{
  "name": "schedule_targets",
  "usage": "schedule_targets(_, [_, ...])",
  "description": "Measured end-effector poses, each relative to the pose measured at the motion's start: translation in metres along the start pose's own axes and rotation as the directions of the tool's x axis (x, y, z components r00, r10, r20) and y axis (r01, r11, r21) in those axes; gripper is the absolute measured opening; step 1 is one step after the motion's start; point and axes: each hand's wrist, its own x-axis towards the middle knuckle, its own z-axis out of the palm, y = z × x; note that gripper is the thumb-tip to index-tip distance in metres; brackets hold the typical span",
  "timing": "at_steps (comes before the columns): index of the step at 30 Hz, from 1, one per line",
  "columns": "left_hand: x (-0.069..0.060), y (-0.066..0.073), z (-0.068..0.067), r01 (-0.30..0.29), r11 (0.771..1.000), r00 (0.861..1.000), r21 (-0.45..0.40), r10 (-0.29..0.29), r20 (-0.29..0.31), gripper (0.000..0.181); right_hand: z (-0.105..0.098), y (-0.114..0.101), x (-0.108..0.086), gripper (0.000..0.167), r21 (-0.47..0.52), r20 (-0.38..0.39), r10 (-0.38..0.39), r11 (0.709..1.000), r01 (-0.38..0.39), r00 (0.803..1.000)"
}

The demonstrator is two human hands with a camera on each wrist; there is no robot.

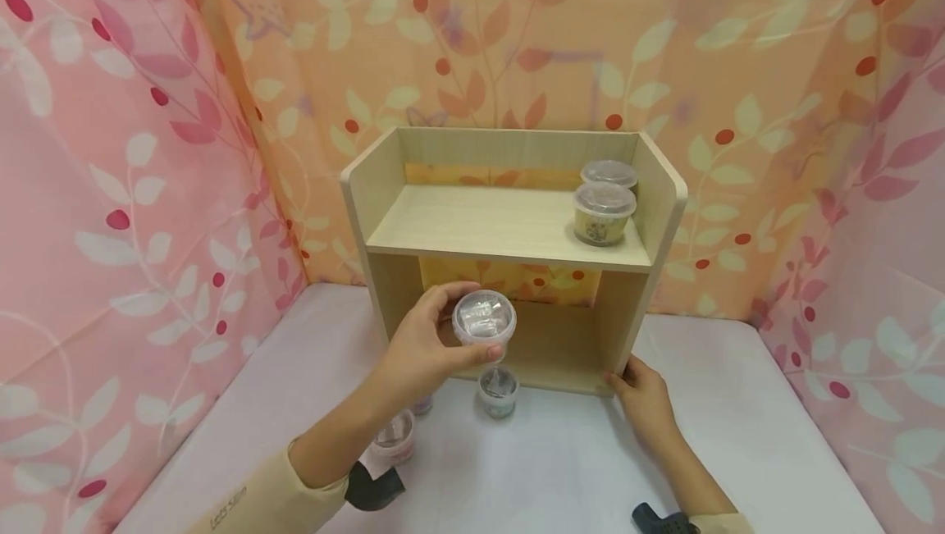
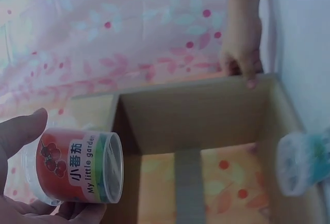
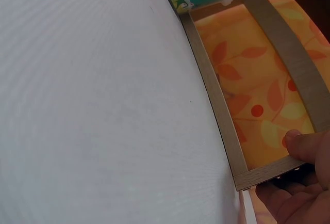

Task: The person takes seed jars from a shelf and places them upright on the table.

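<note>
My left hand [image 1: 422,345] holds a small clear-lidded plastic cup [image 1: 484,319] in front of the wooden shelf [image 1: 472,218], thumb on one side and fingers on the other. In the left wrist view that cup [image 2: 77,166] shows a red label with tomatoes and the words "My little garden". My right hand [image 1: 650,403] grips the lower front edge of the shelf's right side panel, with the thumb [image 3: 299,144] on the inner face. Below the held cup, a teal-labelled cup [image 1: 498,394] stands on the table at the shelf's front edge.
Two lidded cups, a yellow-labelled one [image 1: 604,214] and another behind it [image 1: 609,173], stand at the upper tier's right end. A pinkish cup [image 1: 394,440] and a partly hidden purplish cup [image 1: 422,405] stand on the white table [image 1: 561,468] beside my left forearm. Patterned cloth [image 1: 509,42] hangs around.
</note>
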Motion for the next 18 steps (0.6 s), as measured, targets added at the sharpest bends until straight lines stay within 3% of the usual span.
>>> schedule_targets(6, [-0.022,-0.037,0.021,0.067,0.997,0.998,-0.031,-0.067,0.010,0.080,-0.001,-0.001,0.001,0.053,0.000,0.007,0.010,1.000,-0.010,1.000])
schedule_targets(18, [-0.046,-0.121,0.058,0.175,0.981,0.984,0.083,-0.177,0.018,0.081,0.000,-0.001,0.001,0.051,-0.008,-0.002,0.000,1.000,0.000,1.000])
